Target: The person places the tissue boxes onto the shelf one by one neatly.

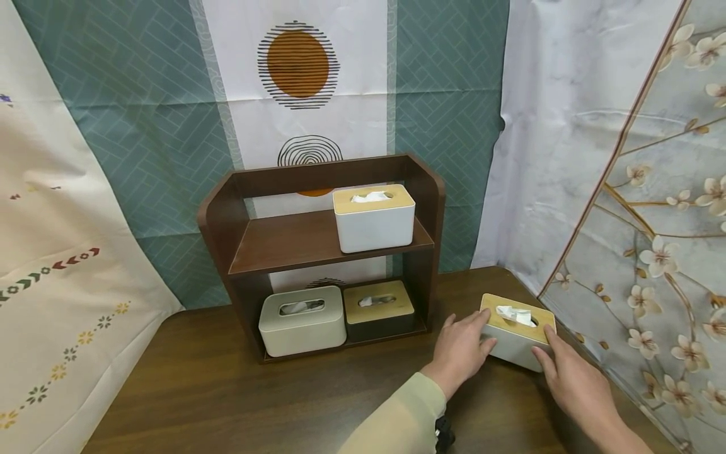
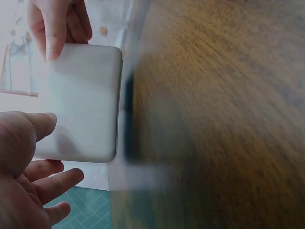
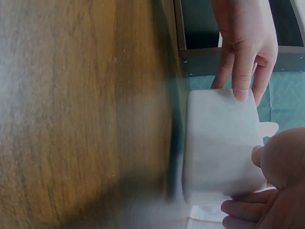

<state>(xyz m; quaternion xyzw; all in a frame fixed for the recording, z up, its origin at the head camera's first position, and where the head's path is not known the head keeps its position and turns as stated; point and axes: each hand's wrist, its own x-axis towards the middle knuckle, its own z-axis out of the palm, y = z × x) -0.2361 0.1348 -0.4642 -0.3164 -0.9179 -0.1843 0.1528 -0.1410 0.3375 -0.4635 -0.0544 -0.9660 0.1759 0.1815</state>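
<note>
A white tissue box [image 1: 510, 348] with a light wooden lid and a tissue poking out is at the right side of the table. My left hand [image 1: 462, 347] holds its left end, the thumb on the front face and fingers round the corner. At the opposite end my right hand [image 1: 578, 381] grips it, with its thumb also on the front. In the left wrist view the box [image 2: 86, 105] has its plain front toward the camera. The right wrist view shows both hands at the ends of the box [image 3: 219, 143]. Whether its base touches the table cannot be told.
Left of the hands stands a dark brown two-tier shelf [image 1: 283, 243]. Its upper tier bears another white tissue box [image 1: 375, 228]. Below sit a beige tissue box [image 1: 303, 334] and a dark one [image 1: 379, 328] with a wooden lid. A flowered curtain [image 1: 652, 302] borders the table's right.
</note>
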